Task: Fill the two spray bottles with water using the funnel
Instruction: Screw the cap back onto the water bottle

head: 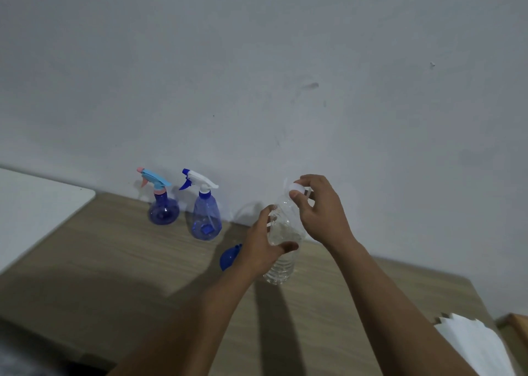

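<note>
Two blue spray bottles stand against the wall. The round one (163, 211) has a light-blue and pink trigger head; the taller one (206, 218) has a white and blue head. A clear plastic water bottle (281, 267) stands tilted on the wooden table (114, 261). My left hand (264, 247) grips its middle. My right hand (320, 207) pinches its white cap (295, 187) at the top. A blue funnel (228, 257) lies on the table just left of my left wrist, partly hidden by it.
A white board or tabletop (37, 204) sits at the left, overlapping the table's edge. White paper (474, 344) lies at the lower right corner. A grey wall (285, 75) rises directly behind the bottles.
</note>
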A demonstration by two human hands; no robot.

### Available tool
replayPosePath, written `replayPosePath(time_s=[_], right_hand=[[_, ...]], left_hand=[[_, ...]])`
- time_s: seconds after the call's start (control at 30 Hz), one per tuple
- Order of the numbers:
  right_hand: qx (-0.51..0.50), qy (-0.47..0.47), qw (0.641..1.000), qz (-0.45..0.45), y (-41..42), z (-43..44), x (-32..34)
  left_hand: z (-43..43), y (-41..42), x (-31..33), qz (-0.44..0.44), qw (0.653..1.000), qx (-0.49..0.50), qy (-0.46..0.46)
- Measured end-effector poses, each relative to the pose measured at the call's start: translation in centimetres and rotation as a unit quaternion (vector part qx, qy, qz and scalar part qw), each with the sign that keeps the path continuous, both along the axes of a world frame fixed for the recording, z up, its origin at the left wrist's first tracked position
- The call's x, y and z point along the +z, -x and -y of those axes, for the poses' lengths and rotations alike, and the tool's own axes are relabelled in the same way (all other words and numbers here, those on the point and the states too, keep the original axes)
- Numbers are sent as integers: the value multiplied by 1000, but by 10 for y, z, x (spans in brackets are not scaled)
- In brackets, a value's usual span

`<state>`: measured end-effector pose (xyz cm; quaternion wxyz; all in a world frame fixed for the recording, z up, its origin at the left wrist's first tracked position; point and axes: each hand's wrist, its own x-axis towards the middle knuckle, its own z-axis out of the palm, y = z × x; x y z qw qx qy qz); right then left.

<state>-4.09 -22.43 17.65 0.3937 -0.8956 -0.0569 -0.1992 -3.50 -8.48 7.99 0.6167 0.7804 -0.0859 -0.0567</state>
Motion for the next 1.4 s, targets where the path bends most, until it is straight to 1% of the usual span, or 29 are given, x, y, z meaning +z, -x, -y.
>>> replayPosePath(time_s=[0.1, 0.2, 0.27, 0.33, 0.4, 0.47, 0.73, 0.9, 1.1, 1.27, 1.4], right_hand=[[-60, -16, 998, 15, 2, -14, -8], [-128, -59, 990, 9, 5, -22, -12], [-109, -74, 991, 11, 6, -21, -13], [-54, -92, 994, 3, 7, -15, -16], [10, -136, 990, -35, 7, -7, -18], [40, -167, 983, -63, 5, -2, -17], [-33, -175, 984, -16, -2, -14, -20], [-8, -148, 988, -32, -3, -4, -18], [-50, -138, 989, -15, 0, -11, -24], [-66, -169, 983, 5, 3, -19, -32], [-43, -160, 986, -28, 15, -19, -52]], left_hand=[[0, 0, 1, -5, 1000, 0, -8], [0, 0, 2, -8, 1000, -2, -22], [0, 0, 2, -9, 1000, -4, -20], [0, 0, 2, -14, 1000, -8, -12], [1, -1, 1, -13, 1000, -9, -12], [2, -1, 1, -8, 1000, -8, -10], [1, -5, -1, -6, 1000, 3, -6], [1, -5, -2, 2, 1000, -4, -9], [6, -6, -4, 18, 999, 13, -25], [4, -5, -4, 13, 1000, 5, -20], [0, -6, -7, 9, 1000, -18, -15]])
